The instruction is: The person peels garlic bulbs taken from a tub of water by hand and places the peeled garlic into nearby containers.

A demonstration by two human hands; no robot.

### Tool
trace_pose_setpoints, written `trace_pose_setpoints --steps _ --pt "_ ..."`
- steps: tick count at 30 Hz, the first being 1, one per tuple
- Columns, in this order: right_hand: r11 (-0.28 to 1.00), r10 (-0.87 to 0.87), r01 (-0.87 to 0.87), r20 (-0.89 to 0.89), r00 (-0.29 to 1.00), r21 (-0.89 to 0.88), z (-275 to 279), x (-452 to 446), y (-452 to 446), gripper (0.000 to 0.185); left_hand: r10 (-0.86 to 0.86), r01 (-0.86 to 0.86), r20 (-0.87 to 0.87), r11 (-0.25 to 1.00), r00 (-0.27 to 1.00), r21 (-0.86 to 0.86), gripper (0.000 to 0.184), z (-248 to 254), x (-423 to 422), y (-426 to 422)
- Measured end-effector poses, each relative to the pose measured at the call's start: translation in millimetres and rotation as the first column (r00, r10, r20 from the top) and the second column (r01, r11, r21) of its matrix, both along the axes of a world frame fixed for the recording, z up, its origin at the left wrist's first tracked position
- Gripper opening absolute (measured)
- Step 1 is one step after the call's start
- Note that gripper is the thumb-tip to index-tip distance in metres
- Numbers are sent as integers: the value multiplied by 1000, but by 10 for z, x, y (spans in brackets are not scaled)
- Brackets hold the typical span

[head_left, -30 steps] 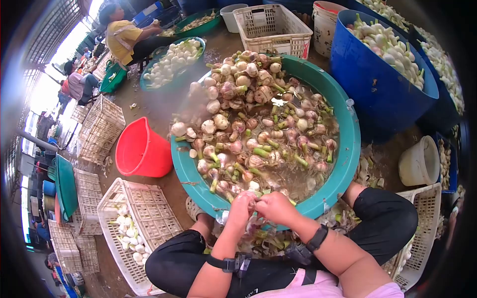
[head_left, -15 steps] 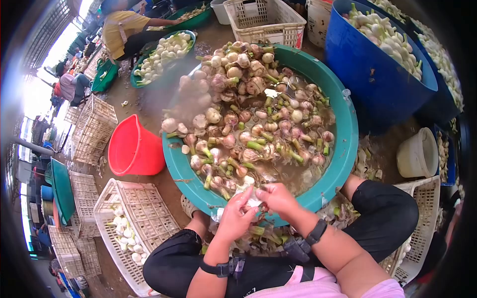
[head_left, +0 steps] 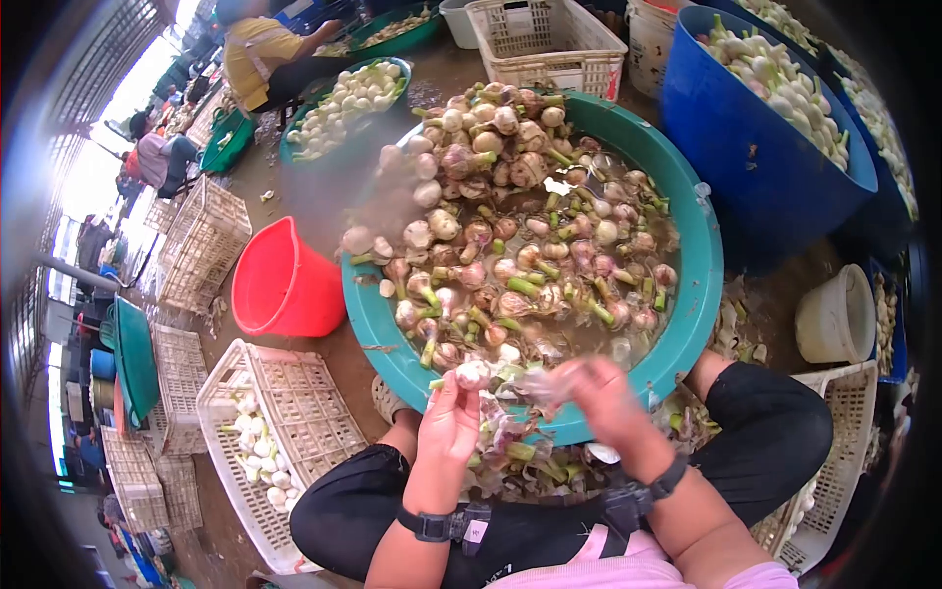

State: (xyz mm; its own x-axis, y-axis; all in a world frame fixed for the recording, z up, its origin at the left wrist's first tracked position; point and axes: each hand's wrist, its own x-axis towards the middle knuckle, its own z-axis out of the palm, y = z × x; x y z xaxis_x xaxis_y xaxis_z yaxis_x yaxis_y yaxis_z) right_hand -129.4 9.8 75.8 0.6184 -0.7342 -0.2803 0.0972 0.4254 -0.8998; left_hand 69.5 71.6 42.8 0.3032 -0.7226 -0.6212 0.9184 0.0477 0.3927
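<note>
My left hand (head_left: 451, 424) is closed around a garlic bulb (head_left: 473, 374), holding it up at the near rim of the green tub (head_left: 708, 304). Its fingertips pinch the whitish bulb, and a short green stem shows at its left. To the right, my right hand (head_left: 606, 398) is smeared by motion above the rim. A blurred, pale purplish patch that looks like garlic skin (head_left: 542, 386) lies at its fingers, but its grip is unclear. Many unpeeled garlic bulbs (head_left: 525, 285) float in murky water in the tub, with more heaped at the back.
Peelings (head_left: 535, 461) lie between my legs under the tub's near edge. A white crate (head_left: 221, 461) with pale bulbs stands left, below a red bucket (head_left: 285, 285). At right are a blue barrel (head_left: 756, 167) of garlic and a white bucket (head_left: 834, 319). Other people sit at far left.
My hands were together at the tub rim; now they are apart. The right hand has swung right and blurred, while the left has shifted slightly left with the bulb. The view has turned slightly.
</note>
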Motion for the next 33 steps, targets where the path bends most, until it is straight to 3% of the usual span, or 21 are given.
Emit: trace_pose_setpoints --steps 2,3,4,5,6,8,9,10,12,14,17,19,20,21,22,24,26,27,29,30,33 --pt "931 -348 296 276 896 212 109 -94 -147 22 22 -26 81 998 996 54 8 28 6 41" --pt "993 -117 117 -27 993 1 31 -42 -142 21 -42 33 278 999 960 38 9 54 -6 50" --pt "993 -121 121 -29 992 -7 65 1 -68 21 -98 95 463 995 881 30 11 85 -24 38" --pt "870 67 -239 -376 924 -431 114 59 56 17 -186 151 630 982 754 109 11 130 -38 32" --pt "498 52 -637 -713 699 -588 163 133 136 14 -186 155 625 982 758 106 11 188 -54 27" --pt "639 83 -588 -715 694 -496 231 299 87 11 -204 273 909 956 363 106 10 267 -68 20" --pt "665 -88 -351 -535 840 -660 234 369 43 10 -195 314 957 941 213 122 9 266 -35 15" --pt "642 -261 -78 -313 913 -763 224 412 -9 9 -197 313 957 942 214 124 9 289 -29 14" --pt "676 -131 -84 -232 964 -732 175 430 -119 12 -154 420 986 901 71 111 9 373 -14 -1" --pt "706 82 -283 -321 943 -649 153 420 -156 10 -229 415 947 902 225 120 8 334 -26 27" --pt "477 36 -338 -366 930 -811 91 419 -94 7 -342 339 774 924 532 176 8 257 -73 53" --pt "464 30 -415 -454 891 -783 92 319 -21 5 -362 277 649 932 669 234 8 219 4 46" --pt "451 17 -487 -538 843 -748 72 229 17 4 -257 176 450 961 856 214 9 206 110 46" --pt "487 -194 -306 -443 875 -818 -202 131 -5 2 -116 68 219 974 969 217 10 206 187 46" --pt "484 -185 -308 -440 879 -819 -230 62 -81 2 -106 57 222 974 969 218 10 215 221 48" --pt "881 -398 285 -266 878 -379 -246 -6 -231 5 -29 3 133 981 991 192 13 234 243 66" --pt "895 -210 104 -205 956 -434 -235 282 -81 14 -54 2 214 973 975 232 12 257 122 46" --pt "883 -115 -86 -391 913 -461 81 420 -9 20 -70 -17 420 980 905 200 12 250 63 52" --pt "842 -103 -136 -402 910 -523 142 650 42 25 -71 -83 792 985 607 152 13 330 -54 44" --pt "841 -101 -135 -397 912 -523 176 715 43 25 -70 -86 795 985 603 151 13 375 -95 47" --pt "870 -107 -117 -413 904 -480 211 831 20 23 -67 -51 991 997 -117 61 16 369 -66 95"
